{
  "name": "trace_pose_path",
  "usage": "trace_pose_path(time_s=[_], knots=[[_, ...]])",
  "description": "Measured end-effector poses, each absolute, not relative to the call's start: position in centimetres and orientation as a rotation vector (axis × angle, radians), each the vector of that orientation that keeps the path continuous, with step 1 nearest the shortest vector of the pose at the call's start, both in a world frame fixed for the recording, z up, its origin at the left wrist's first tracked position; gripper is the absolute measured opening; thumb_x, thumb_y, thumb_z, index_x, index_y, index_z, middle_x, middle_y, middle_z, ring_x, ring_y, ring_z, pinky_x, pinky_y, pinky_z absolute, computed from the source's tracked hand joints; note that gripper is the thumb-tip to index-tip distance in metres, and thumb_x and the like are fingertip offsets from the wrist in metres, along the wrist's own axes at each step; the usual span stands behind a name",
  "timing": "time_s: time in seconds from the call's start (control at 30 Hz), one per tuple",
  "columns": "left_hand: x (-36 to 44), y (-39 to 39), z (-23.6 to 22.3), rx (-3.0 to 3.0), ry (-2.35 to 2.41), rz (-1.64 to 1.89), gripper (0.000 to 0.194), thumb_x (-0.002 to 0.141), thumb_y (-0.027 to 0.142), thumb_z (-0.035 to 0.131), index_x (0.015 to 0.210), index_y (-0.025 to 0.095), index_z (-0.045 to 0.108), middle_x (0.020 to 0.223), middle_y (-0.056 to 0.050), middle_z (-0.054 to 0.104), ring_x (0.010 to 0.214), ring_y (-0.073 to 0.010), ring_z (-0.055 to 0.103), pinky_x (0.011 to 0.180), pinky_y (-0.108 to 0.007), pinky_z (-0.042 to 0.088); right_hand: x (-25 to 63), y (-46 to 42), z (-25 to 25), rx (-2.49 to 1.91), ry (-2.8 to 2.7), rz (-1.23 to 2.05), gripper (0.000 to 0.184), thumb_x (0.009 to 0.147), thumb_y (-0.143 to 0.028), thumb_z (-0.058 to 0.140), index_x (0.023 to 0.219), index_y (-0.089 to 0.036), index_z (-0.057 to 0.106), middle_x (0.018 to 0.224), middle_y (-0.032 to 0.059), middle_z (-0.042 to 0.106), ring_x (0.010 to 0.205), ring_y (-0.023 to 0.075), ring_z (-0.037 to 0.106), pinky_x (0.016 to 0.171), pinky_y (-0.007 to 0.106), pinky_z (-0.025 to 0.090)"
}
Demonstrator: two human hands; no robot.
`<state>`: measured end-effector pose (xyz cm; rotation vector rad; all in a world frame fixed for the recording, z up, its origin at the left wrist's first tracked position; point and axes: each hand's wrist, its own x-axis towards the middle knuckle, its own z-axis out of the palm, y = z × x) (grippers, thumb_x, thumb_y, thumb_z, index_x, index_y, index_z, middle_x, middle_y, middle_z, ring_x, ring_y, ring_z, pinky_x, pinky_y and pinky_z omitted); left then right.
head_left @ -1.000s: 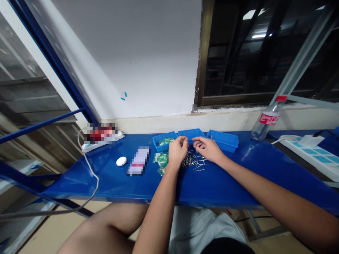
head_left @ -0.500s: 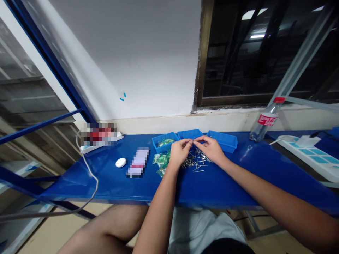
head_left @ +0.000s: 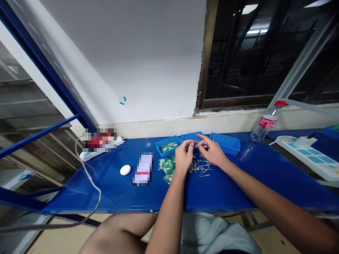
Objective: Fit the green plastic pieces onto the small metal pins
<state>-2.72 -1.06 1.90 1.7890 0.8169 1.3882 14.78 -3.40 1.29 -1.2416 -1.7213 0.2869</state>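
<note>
Both hands meet over a loose pile of thin metal pins [head_left: 200, 167], rivet-like with thicker ends. My left hand [head_left: 184, 153] is closed in a pinch at a small metal pin [head_left: 196, 142], mostly covered by the fingertips. My right hand [head_left: 212, 150] faces it closely, index finger stretched out and thumb and other fingers bent together; what they grip is hidden. Small clear bags with green print [head_left: 166, 167] lie left of the pile, partly behind my left wrist. Behind the hands stand a left blue bin [head_left: 165, 153] with more bags, a middle blue bin [head_left: 189, 135] and a right blue bin [head_left: 229, 145].
On the blue table [head_left: 113, 194] lie a white round case [head_left: 125, 170] and a blurred-out phone-like object [head_left: 143, 169]. A plastic bottle [head_left: 267, 122] with a red cap and a power strip [head_left: 312, 157] stand at right. Another strip [head_left: 102, 148] with a grey cable [head_left: 90, 176] is at left.
My right index finger has lifted and stretched out from the pinch, and the fingertips of the two hands are slightly farther apart. The view has shifted a little.
</note>
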Motion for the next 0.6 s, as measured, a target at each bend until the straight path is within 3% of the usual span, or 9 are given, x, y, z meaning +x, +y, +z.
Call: trace_pose_path(time_s=[0.17,0.27,0.4,0.53,0.6], knots=[[-2.8,-1.4,1.8,1.937,0.94,1.288,0.034,0.104,0.04,0.057,0.129,0.022,0.069,0.105,-0.008,0.081,0.094,-0.024,0.077,0.086,-0.035,0.061,14.1,-4.1,0.5,-1.302,-1.657,0.147,0.034,0.101,-0.03,0.054,0.134,-0.026,0.062,0.111,0.0063,0.08,0.101,0.0254,0.077,0.091,0.04,0.06],[-2.8,-1.6,1.6,2.08,0.945,1.206,0.038,0.105,0.044,0.055,0.135,0.025,0.069,0.115,-0.008,0.08,0.103,-0.0268,0.077,0.095,-0.039,0.06,14.3,-4.1,-0.3,-1.323,-1.586,0.15,0.025,0.101,-0.034,0.055,0.123,-0.025,0.064,0.112,0.0079,0.079,0.102,0.0273,0.077,0.087,0.04,0.061],[-2.5,-1.5,1.2,2.112,0.869,1.187,0.039,0.105,0.044,0.054,0.135,0.026,0.071,0.13,-0.007,0.075,0.115,-0.0276,0.074,0.102,-0.04,0.059,14.6,-4.1,-0.5,-1.267,-1.599,0.106,0.017,0.098,-0.031,0.06,0.11,-0.024,0.07,0.109,0.0079,0.078,0.096,0.0256,0.076,0.085,0.039,0.061],[-2.2,-1.3,0.6,2.038,0.855,1.224,0.036,0.102,0.041,0.06,0.132,0.025,0.073,0.124,-0.007,0.078,0.11,-0.0272,0.077,0.102,-0.042,0.06,14.6,-4.2,0.0,-1.168,-1.609,0.055,0.014,0.096,-0.028,0.062,0.102,-0.023,0.073,0.111,0.0095,0.073,0.096,0.025,0.071,0.08,0.038,0.06],[-2.0,-1.1,0.4,1.972,0.838,1.255,0.035,0.101,0.038,0.063,0.13,0.023,0.074,0.121,-0.008,0.079,0.107,-0.0264,0.078,0.101,-0.041,0.061,14.5,-4.4,0.2,-1.158,-1.606,0.047,0.014,0.095,-0.027,0.063,0.102,-0.023,0.075,0.111,0.0093,0.071,0.086,0.0225,0.07,0.076,0.038,0.06]])
